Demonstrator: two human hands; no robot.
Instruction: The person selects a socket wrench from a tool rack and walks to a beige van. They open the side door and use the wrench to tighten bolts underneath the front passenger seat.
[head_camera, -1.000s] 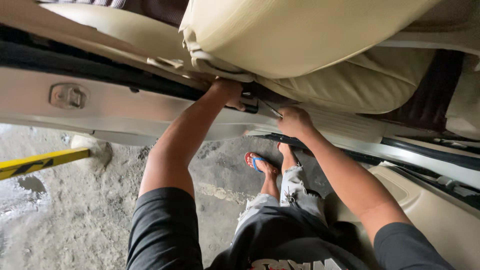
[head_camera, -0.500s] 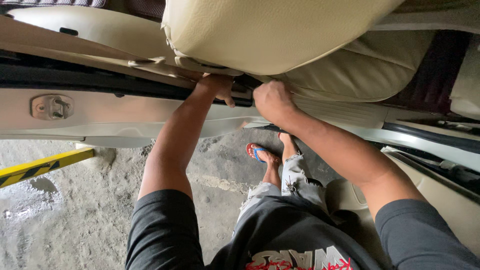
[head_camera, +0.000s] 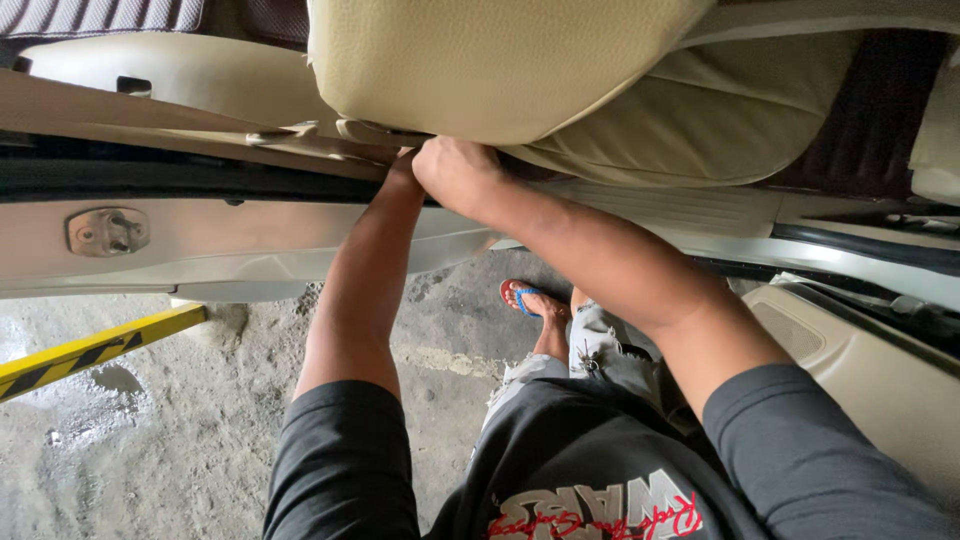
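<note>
Nearest, the right hand (head_camera: 455, 172) is clenched under the front edge of the cream leather car seat (head_camera: 500, 60). Just beside it, the left hand (head_camera: 403, 165) reaches beneath the same edge, fingers hidden, grip untellable. Beyond lies the beige door sill (head_camera: 250, 240).

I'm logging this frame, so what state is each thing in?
Left hand: under the seat's front edge, fingers hidden.
Right hand: closed, against the seat's underside.
Seat: cream, in place above the sill.
Car door: open.
Ground: wet in patches.
Sandal: on the foot.
</note>
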